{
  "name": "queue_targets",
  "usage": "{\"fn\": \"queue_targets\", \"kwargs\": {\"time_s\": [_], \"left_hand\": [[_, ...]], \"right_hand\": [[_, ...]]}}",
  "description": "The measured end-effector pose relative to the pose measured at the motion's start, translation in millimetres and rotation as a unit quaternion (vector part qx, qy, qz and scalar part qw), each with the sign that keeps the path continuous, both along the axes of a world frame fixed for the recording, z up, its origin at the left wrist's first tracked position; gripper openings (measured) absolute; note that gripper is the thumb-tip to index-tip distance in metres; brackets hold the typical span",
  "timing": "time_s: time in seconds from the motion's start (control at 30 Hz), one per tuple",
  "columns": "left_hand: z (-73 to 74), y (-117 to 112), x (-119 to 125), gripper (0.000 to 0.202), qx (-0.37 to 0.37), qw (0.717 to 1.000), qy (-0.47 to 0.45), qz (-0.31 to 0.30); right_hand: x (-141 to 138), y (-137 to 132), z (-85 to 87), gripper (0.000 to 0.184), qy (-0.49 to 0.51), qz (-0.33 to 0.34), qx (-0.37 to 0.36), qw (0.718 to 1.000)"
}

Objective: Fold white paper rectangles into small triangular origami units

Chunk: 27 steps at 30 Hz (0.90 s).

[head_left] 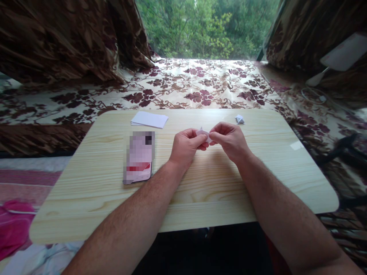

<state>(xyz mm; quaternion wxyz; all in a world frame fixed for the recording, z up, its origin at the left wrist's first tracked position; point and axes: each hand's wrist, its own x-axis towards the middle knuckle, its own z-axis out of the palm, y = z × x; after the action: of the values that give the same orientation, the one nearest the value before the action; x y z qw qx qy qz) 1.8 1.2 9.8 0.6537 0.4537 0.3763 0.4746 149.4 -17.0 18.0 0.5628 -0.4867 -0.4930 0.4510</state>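
A small piece of folded white paper (203,132) is held up over the middle of the table, with a pointed tip sticking up. My left hand (187,144) is closed on its left side, thumb across the front. At its right edge, my right hand (228,140) pinches the paper between thumb and fingers. The fingers cover much of the paper, so its full shape is hidden. Beyond my right hand lies a small folded paper piece (239,119) with pointed corners. A stack of white paper sheets (149,119) rests at the back left.
On the wooden table (94,183), a phone (140,156) with a blurred-out screen lies left of my hands. A whitish patch (296,145) marks the right edge. Behind are a flowered cloth (197,82) and a window (200,30); a white lamp (344,53) stands at right.
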Motion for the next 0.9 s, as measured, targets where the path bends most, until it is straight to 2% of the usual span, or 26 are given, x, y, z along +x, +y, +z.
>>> {"fn": "queue_targets", "kwargs": {"time_s": [0.17,0.43,0.73,0.9], "left_hand": [[-0.1,-0.4,-0.6,0.016,-0.003,1.000,0.008,-0.002],[-0.8,0.1,-1.7,0.017,0.003,1.000,0.013,-0.010],[-1.4,1.1,-1.5,0.022,-0.008,1.000,0.010,-0.018],[-3.5,1.7,-1.7,0.024,-0.002,1.000,0.014,-0.026]], "right_hand": [[-0.9,-0.3,0.0,0.005,-0.013,-0.006,0.016,1.000],[-2.0,-0.6,0.8,0.011,0.017,-0.002,-0.011,1.000],[-1.8,-0.1,-2.4,0.010,-0.009,-0.015,0.022,1.000],[-3.5,-0.8,-1.1,0.008,0.018,-0.007,0.007,1.000]]}}
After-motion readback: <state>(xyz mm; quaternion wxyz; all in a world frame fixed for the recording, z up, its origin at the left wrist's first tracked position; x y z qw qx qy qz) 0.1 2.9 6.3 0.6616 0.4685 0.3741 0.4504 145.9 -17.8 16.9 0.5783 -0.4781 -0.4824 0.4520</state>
